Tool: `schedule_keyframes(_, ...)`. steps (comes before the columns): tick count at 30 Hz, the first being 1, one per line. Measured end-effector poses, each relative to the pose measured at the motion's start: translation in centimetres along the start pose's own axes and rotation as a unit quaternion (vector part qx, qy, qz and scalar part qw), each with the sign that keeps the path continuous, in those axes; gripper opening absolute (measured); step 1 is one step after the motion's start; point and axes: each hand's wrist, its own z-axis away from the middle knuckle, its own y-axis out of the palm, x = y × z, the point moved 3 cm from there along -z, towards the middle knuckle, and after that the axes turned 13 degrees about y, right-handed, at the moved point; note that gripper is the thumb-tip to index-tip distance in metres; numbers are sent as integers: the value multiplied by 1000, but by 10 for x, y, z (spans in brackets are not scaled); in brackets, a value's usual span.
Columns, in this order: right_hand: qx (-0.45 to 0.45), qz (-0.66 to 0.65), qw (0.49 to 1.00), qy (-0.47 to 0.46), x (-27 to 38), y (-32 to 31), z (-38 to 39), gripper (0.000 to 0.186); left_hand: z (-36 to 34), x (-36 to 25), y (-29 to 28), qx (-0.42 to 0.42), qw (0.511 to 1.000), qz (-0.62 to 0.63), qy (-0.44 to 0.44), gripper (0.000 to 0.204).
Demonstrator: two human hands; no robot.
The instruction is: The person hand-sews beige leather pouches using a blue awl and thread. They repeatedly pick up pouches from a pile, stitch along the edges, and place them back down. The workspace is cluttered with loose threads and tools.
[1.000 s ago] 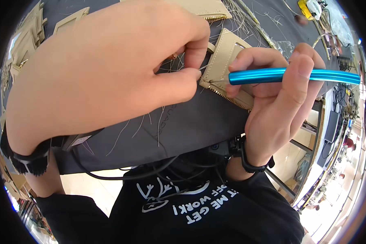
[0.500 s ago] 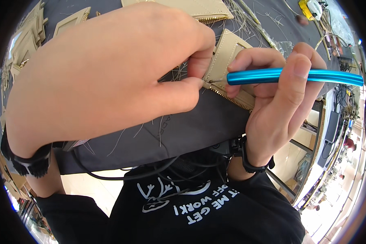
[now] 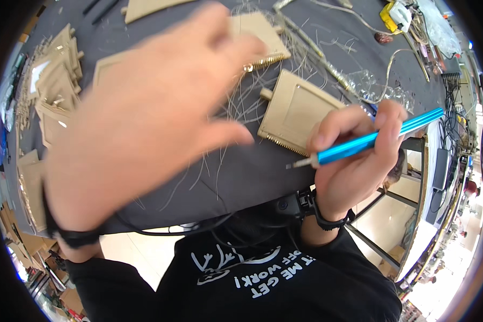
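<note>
A beige zip card holder (image 3: pixel 298 110) lies face up on the dark cloth, its gold zipper along the near edge and a small tab at its upper left. My right hand (image 3: pixel 354 153) grips a shiny blue pen-shaped tool (image 3: pixel 354 146) with a thin metal tip. That tip points left, just below the card holder's zipper. My fingers overlap the holder's right corner; whether they touch it I cannot tell. To the left, my left hand (image 3: pixel 145 115) is blurred over the cloth, thumb and fingers apart and nothing visible in them.
Another beige piece with a gold zipper (image 3: pixel 260 40) lies beyond, among loose pale threads (image 3: pixel 244 104). Several beige pieces (image 3: pixel 56 86) are heaped at the left. A yellow-and-white object (image 3: pixel 396 17) and cables (image 3: pixel 456 86) sit at the far right. The table's near edge borders my shirt.
My left hand has let go of the card holder's corner and pulled away up and left. My right hand has lowered, turning the blue tool so its tip shows clear of the holder.
</note>
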Motion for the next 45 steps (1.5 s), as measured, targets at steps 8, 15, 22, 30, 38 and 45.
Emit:
schedule_keyframes(8,-24,-227,973,-37,7,-16,17,25,-37,-21,25,20,971,-136,197,40)
schedule_keyframes(15,3,-209,960,-186,35,-49,23,34,-22,-15,-12,-151,976,-146,54,21)
schedule_keyframes(22,-56,-234,959,-148,31,-60,18,24,132,-7,-92,-123,877,-214,-412,36)
schedule_keyframes(30,-49,-216,970,-103,25,-42,17,24,149,28,-69,-16,815,-258,-519,64)
schedule_keyframes(38,-86,-166,975,-118,28,-52,20,22,82,31,-24,108,895,-193,-386,69)
schedule_keyframes(45,-60,-161,977,-123,28,-52,22,23,80,44,-59,38,924,-187,-331,44)
